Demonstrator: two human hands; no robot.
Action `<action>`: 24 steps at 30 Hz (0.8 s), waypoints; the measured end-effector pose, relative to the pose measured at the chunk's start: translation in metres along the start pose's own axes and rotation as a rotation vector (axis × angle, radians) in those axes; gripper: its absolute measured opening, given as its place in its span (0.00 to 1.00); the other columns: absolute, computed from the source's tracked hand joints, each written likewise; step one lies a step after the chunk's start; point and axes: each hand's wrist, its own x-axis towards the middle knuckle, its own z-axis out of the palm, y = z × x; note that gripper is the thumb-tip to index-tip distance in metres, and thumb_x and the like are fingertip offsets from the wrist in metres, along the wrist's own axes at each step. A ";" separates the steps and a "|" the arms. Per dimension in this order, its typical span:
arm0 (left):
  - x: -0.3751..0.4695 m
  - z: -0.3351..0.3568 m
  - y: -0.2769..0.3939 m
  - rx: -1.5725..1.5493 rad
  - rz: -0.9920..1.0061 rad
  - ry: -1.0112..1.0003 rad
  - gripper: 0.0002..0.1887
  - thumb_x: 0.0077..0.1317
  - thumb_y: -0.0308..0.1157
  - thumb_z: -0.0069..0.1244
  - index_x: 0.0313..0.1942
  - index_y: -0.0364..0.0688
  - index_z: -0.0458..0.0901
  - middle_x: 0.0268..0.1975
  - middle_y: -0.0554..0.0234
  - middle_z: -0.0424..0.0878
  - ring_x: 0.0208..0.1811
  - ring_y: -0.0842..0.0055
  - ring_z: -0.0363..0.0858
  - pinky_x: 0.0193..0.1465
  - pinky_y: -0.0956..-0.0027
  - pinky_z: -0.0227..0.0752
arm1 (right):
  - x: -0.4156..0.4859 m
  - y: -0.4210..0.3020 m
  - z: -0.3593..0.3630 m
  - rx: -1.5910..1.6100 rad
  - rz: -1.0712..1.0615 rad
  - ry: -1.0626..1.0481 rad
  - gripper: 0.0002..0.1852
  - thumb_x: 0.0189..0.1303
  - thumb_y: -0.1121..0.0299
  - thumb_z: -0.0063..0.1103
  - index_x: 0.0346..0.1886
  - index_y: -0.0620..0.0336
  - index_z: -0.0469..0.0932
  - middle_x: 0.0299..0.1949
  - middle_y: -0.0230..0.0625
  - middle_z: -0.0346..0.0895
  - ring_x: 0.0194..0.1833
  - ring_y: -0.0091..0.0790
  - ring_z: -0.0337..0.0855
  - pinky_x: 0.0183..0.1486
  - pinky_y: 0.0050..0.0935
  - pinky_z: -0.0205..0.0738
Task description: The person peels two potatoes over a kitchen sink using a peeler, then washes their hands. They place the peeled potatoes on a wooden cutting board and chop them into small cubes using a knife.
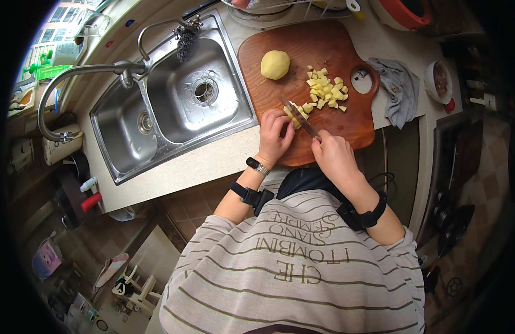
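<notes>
My right hand [334, 156] is closed around the handle of a kitchen knife [301, 117], whose blade lies across cut potato pieces [291, 112]. My left hand [276, 133] grips those pieces at the blade's left side, near the front edge of a wooden cutting board [265, 94]. Farther up the board, a whole peeled potato [275, 65] sits at the upper left. Diced potato cubes [326, 89] form a loose pile right of it, beside the board's oval handle hole. My left fingers partly cover the piece they hold.
A double-bowl steel sink [190, 89] with a curved faucet [65, 79] is at the left. A grey cloth [393, 89] hangs over the counter edge right of the board. Beyond it stands a white bowl of what looks like meat [440, 81]. A wire rack [278, 6] stands behind the board.
</notes>
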 end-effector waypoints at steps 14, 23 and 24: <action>-0.002 0.001 -0.001 0.029 0.001 -0.004 0.09 0.48 0.19 0.59 0.31 0.38 0.79 0.37 0.57 0.80 0.44 0.58 0.77 0.48 0.58 0.73 | 0.009 -0.004 0.011 0.021 0.120 -0.067 0.13 0.64 0.65 0.53 0.34 0.68 0.77 0.28 0.59 0.80 0.36 0.64 0.81 0.41 0.55 0.75; -0.001 -0.003 0.000 0.027 -0.017 -0.018 0.09 0.52 0.19 0.59 0.34 0.37 0.80 0.37 0.56 0.80 0.43 0.59 0.78 0.47 0.62 0.74 | 0.025 0.016 0.035 0.159 0.061 0.000 0.13 0.63 0.64 0.53 0.36 0.66 0.78 0.30 0.58 0.80 0.37 0.63 0.82 0.43 0.54 0.76; -0.001 -0.005 0.002 0.003 -0.060 -0.003 0.08 0.53 0.19 0.58 0.34 0.36 0.81 0.37 0.56 0.80 0.42 0.60 0.78 0.47 0.63 0.74 | 0.026 0.019 0.033 0.183 0.053 0.003 0.13 0.63 0.64 0.53 0.36 0.66 0.78 0.30 0.58 0.80 0.37 0.62 0.82 0.43 0.54 0.76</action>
